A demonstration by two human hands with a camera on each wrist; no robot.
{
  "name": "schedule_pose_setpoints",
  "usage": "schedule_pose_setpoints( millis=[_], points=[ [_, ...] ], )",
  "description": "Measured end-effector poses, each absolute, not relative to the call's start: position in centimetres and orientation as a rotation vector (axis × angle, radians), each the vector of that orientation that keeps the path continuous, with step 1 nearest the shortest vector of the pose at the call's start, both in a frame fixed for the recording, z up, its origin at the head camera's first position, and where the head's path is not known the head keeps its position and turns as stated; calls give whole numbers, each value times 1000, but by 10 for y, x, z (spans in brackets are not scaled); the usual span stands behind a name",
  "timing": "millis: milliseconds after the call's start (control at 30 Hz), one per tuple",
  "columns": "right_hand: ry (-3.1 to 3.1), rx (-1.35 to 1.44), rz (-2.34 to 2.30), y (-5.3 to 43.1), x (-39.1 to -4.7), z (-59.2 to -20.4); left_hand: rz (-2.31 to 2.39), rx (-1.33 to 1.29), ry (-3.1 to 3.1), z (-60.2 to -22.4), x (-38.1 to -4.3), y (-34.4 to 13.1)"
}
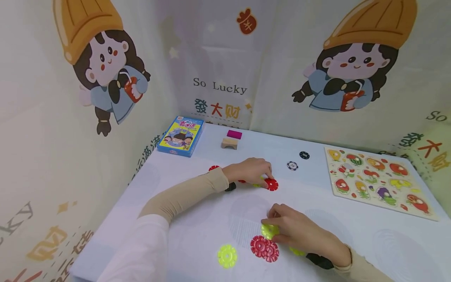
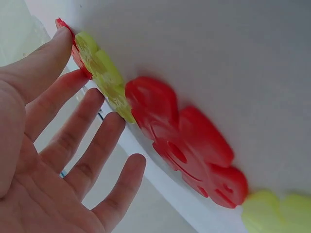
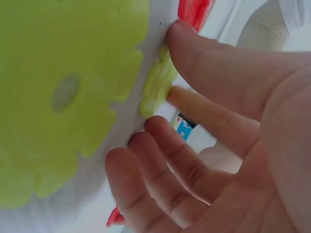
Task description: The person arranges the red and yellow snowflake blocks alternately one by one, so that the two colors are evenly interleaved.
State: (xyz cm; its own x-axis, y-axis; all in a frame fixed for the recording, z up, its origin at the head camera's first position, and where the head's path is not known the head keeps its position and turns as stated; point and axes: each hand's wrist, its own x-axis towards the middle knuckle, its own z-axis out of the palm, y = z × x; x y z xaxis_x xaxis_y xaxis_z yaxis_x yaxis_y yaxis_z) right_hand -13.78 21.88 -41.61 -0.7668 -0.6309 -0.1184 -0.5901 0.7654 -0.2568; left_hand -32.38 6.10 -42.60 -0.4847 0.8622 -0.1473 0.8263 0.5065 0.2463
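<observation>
My left hand (image 1: 250,171) pinches a red notched plastic disc (image 1: 271,184) between thumb and index finger, flat on the table. A yellow disc (image 2: 104,73) and another red one (image 2: 180,145) lie beside it under the palm, forming a row. Nearer to me, my right hand (image 1: 299,227) has thumb and index finger on opposite edges of a yellow disc (image 1: 269,231). Two red discs (image 1: 259,246) lie just in front of that disc, overlapping or touching. Another yellow disc (image 3: 63,92) sits close below the right palm, mostly hidden in the head view.
A loose yellow disc (image 1: 227,256) lies at front centre. At the back stand a blue-yellow card box (image 1: 181,136), a wooden arch block (image 1: 230,143) and a magenta block (image 1: 234,134). Two poker chips (image 1: 292,166) and a fruit puzzle board (image 1: 380,180) lie to the right.
</observation>
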Motion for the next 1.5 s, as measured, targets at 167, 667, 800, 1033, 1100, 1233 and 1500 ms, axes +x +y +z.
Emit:
schedule_pose_setpoints(
  millis=[167, 667, 800, 1033, 1100, 1233, 1500],
  points=[
    [2804, -905, -230, 219, -137, -415, 201, 1441, 2504, -425, -323, 60],
    [2833, -847, -339, 221, -140, -418, 210, 1498, 2475, -424, -321, 63],
    [2847, -799, -431, 231, -150, -416, 218, 1506, 2455, -423, -321, 63],
    [3016, -625, -525, 267, -200, -411, 228, 1478, 2451, -422, -322, 63],
    [3054, -583, -528, 274, -213, -413, 228, 1475, 2450, -422, -322, 62],
    [3059, -519, -539, 281, -228, -423, 246, 1478, 2441, -423, -323, 62],
    [3053, -569, -526, 280, -231, -429, 264, 1488, 2442, -425, -324, 63]
  ],
)
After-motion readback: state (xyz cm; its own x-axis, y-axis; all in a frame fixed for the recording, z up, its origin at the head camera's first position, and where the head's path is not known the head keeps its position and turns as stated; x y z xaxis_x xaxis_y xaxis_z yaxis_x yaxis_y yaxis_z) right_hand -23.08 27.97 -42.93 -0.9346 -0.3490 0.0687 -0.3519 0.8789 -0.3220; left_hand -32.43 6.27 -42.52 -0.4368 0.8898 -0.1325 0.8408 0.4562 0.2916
